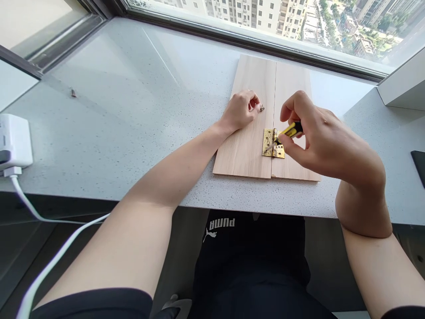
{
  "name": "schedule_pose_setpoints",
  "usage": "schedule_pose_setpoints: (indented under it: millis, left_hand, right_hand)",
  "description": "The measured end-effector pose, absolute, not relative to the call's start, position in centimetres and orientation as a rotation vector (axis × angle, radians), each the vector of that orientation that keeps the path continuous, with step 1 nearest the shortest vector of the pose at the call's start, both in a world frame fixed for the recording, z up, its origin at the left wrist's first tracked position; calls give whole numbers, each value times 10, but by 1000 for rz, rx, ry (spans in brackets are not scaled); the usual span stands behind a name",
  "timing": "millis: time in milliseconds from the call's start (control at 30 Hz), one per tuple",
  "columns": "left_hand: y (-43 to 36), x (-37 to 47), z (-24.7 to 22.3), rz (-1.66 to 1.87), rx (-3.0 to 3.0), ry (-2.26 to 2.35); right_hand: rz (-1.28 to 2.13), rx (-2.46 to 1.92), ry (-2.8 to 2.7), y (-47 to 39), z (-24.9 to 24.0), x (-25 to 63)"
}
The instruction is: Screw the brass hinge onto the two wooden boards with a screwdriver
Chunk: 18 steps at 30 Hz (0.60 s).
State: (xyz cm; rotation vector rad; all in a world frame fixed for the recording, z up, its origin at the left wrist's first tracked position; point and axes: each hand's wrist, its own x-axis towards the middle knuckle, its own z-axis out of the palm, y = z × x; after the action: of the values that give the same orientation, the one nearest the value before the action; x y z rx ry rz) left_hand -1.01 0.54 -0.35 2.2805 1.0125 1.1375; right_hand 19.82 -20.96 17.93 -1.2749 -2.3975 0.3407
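Two pale wooden boards, a left board [244, 150] and a right board [294, 79], lie side by side with a narrow seam between them. A brass hinge [267, 136] lies open across the seam near the front. My right hand [318, 133] grips a yellow-and-black screwdriver [291, 130], tilted, its shaft reaching down over the hinge's left leaf. Part of the right leaf is hidden by that hand. My left hand [243, 108] rests on the left board, thumb and fingers pinched at small dark metal screws [262, 108]; how many is too small to tell.
The boards rest on a speckled white counter [149, 110] below a window. A small reddish-tipped object [73, 93] lies far left. A white plug adapter [16, 141] with a white cable [63, 250] stands at the left edge. A dark flat object [420, 166] is at the right.
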Motion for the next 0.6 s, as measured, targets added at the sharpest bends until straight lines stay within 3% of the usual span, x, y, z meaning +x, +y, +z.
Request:
schedule_pose_setpoints:
  millis: [267, 600]
  left_hand:
    - [8, -8, -6, 1135, 2271, 1030]
    - [7, -10, -5, 1149, 2273, 1014]
  right_hand:
    - [136, -1560, -2220, -202, 174, 193]
    - [262, -1321, -2343, -209, 178, 195]
